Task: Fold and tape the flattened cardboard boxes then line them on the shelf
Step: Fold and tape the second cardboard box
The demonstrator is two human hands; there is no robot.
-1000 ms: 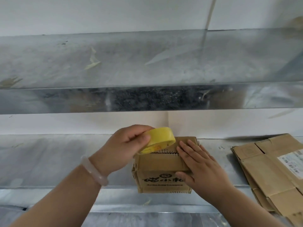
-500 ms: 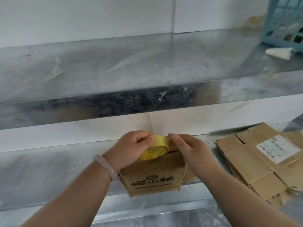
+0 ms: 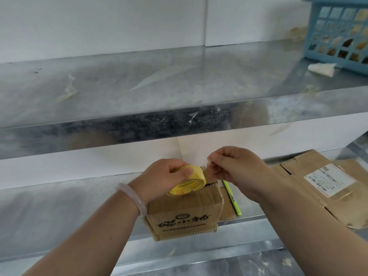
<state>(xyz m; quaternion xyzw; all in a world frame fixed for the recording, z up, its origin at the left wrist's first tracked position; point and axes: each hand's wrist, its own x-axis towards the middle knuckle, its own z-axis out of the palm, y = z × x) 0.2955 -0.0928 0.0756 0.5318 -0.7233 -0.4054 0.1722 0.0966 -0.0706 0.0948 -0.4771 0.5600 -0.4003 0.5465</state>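
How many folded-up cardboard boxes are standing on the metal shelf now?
1. The brown printed cardboard box stands at the front edge of the lower metal shelf, under both hands. The cardboard at right lies flat.

A small brown folded cardboard box (image 3: 184,213) with dark printed characters stands upright at the front edge of the metal shelf (image 3: 59,212). A yellow tape roll (image 3: 188,180) rests tilted on its top. Flattened brown cardboard boxes (image 3: 326,188) lie stacked toward the shelf's right end.
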